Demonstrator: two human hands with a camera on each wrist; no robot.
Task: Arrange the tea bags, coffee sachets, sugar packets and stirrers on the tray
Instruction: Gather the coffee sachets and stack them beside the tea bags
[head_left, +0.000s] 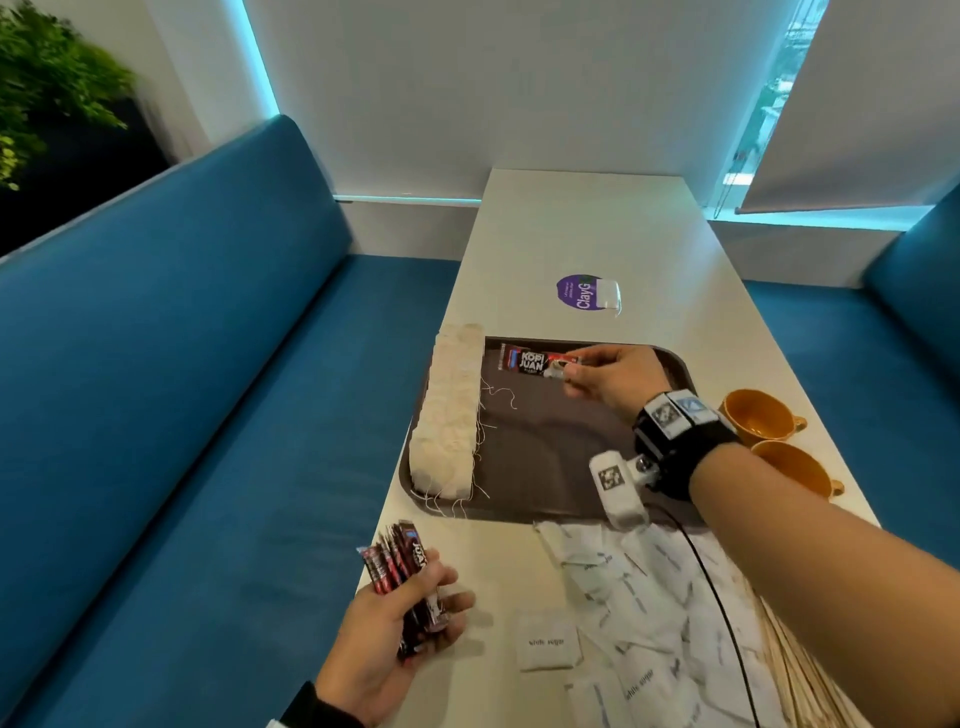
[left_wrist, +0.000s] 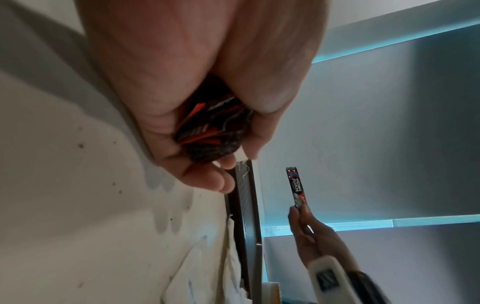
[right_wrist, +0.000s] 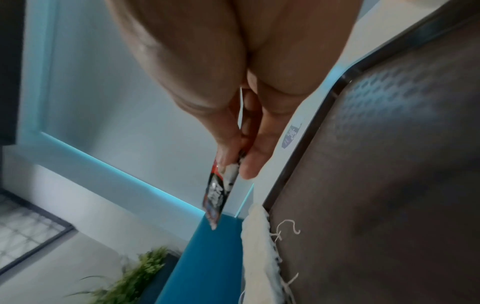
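A: Head cam first. Where's everything?
B: Brown tray (head_left: 545, 467) on the white table (head_left: 597, 228). Tea bags (head_left: 449, 415) in a row along the tray's left edge, strings trailing onto the tray floor. R hand (head_left: 608, 382) is over the tray's far end, thumb + fingers pinching one coffee sachet (head_left: 535, 359) by its end; sachet lies roughly level, just right of the tea bag row's far end. Can't tell if it touches the tray.
A: L hand?
B: L hand (head_left: 400, 629) at the table's near-left edge, fingers curled round a bundle of sachets (head_left: 402, 566), ends fanning up out of the fist.
A: Sugar?
B: Sugar packets (head_left: 639, 623) in a loose pile on the table near the tray's front edge, under the R forearm. Wooden stirrers (head_left: 795, 654) at the pile's right. Two orange cups (head_left: 763, 415) right of the tray. Purple sticker (head_left: 582, 292) beyond it.
A: L wrist cam?
B: Palm closed on the bundle, dark red/black ends showing between the fingers. Single sachet seen past the tray rim, gripped at its lower end by the R hand.
A: R wrist cam?
B: Thumb + fingers clamp the sachet edge-on; it points toward the blue bench (right_wrist: 207, 257). Tea bag row + tray texture to the right.
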